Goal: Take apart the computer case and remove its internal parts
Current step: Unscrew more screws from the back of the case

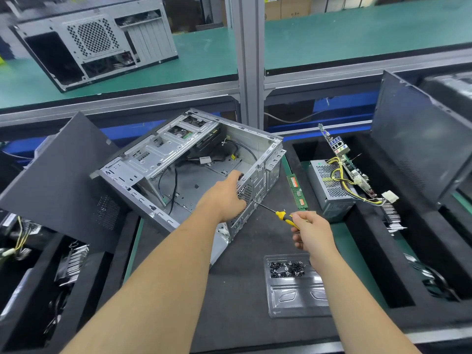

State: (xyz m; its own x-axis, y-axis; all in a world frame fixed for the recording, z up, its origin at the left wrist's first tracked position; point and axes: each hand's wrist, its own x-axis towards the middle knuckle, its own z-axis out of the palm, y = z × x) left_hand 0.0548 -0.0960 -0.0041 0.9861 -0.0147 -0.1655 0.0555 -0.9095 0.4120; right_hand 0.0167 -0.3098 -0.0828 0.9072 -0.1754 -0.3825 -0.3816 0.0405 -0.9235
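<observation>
An open silver computer case (163, 154) lies on its side on the dark mat, with loose black cables (176, 180) and a drive cage inside. My left hand (224, 198) grips the case's rear panel at the fan grille, fingers curled over the edge. My right hand (310, 231) holds a yellow-handled screwdriver (282, 215). Its tip touches the rear panel just right of my left hand.
A clear plastic tray (293, 297) with several dark screws sits near my right wrist. A memory stick (297, 191), power supply (329, 187) and motherboard (344, 162) lie at right. Black side panels (58, 180) (419, 139) lean at both sides. Another case (97, 42) stands on the upper shelf.
</observation>
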